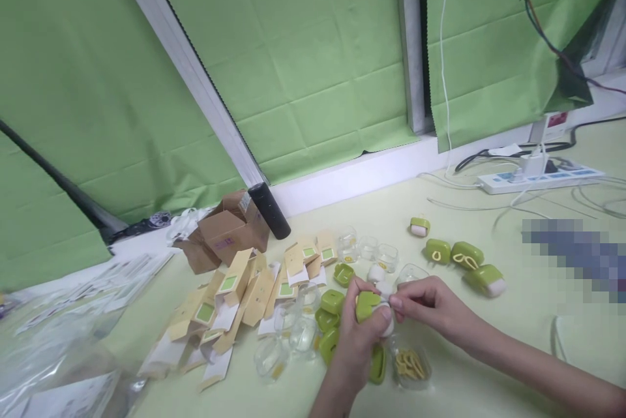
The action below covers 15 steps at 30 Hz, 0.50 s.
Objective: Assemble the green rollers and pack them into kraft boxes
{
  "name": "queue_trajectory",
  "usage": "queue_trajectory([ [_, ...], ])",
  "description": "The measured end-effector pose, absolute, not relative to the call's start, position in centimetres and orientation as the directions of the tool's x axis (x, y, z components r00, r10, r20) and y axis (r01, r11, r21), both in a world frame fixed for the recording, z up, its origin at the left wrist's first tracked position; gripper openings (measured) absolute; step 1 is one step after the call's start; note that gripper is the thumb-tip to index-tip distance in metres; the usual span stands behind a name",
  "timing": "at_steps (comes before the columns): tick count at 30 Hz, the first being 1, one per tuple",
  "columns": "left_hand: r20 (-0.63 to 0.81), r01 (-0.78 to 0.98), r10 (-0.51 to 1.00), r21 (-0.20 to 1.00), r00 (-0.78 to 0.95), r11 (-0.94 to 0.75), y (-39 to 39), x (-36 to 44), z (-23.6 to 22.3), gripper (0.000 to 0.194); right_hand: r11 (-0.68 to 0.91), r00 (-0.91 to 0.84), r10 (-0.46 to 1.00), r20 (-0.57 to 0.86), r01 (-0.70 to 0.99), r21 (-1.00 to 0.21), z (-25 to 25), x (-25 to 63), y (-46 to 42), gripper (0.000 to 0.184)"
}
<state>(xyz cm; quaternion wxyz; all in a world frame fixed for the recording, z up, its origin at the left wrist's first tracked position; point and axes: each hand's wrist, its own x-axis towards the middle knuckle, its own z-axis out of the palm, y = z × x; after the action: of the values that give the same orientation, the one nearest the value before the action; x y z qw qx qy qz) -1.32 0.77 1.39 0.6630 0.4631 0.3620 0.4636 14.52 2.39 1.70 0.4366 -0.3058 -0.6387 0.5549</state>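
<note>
Left hand: curled around a green case (366, 306), the left hand (362, 333) grasping its smooth, rounded plastic; glossy white parts show beside the green.
Right hand: thumb and fingertips drawn together at the case's white edge, the right hand (430, 302) touching it; whether they pinch something thin, I cannot tell.
Clear tub: just beyond the wrists, a see-through tub (424, 375) with rounded corners, holding a heap of soft-looking yellow loops (409, 364).
Green shells: hollow, shiny green shells (332, 301) clustered beside the left hand, some open side up.
Clear cups: thin, transparent cups (304, 334) with rounded walls, left of the shells; more clear cups stand behind the hands.
Cartons: folded tan cartons (235, 280) with white insides and green printed squares, overlapping in a loose pile.
Plastic bag: crinkled, see-through bag (59, 366) at the lower left.
Green-and-white cases: rounded cases (484, 280) apart on the right, two bearing pale yellow loops.
Tabletop: pale, yellow-green tabletop (469, 366), smooth and matte.
Cardboard box: open brown box (229, 225), near a black cylinder (270, 210).
Power strip: long white plastic strip (542, 178) with plugs and trailing cords.
Backdrop: creased green cloth (313, 46) hanging behind grey posts.
</note>
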Motion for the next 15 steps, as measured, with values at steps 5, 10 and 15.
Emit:
queue_trajectory([
  [5,-0.141,-0.299,0.953,0.928,0.268,0.221,1.4,-0.5,1.9,0.041,0.144,-0.376,0.912,0.163,-0.078,-0.987,1.7,14.2,2.8,0.045],
  [10,0.044,0.043,0.999,0.998,0.015,-0.044,2.7,-1.4,2.5,0.040,0.214,-0.328,0.928,0.174,0.090,-0.973,1.2,14.2,3.7,0.045],
  [15,0.073,0.128,0.983,0.987,0.166,-0.095,2.8,-1.4,3.1,0.054,-0.074,-0.444,0.896,-0.009,-0.129,-0.989,1.6,14.3,3.3,0.043],
])
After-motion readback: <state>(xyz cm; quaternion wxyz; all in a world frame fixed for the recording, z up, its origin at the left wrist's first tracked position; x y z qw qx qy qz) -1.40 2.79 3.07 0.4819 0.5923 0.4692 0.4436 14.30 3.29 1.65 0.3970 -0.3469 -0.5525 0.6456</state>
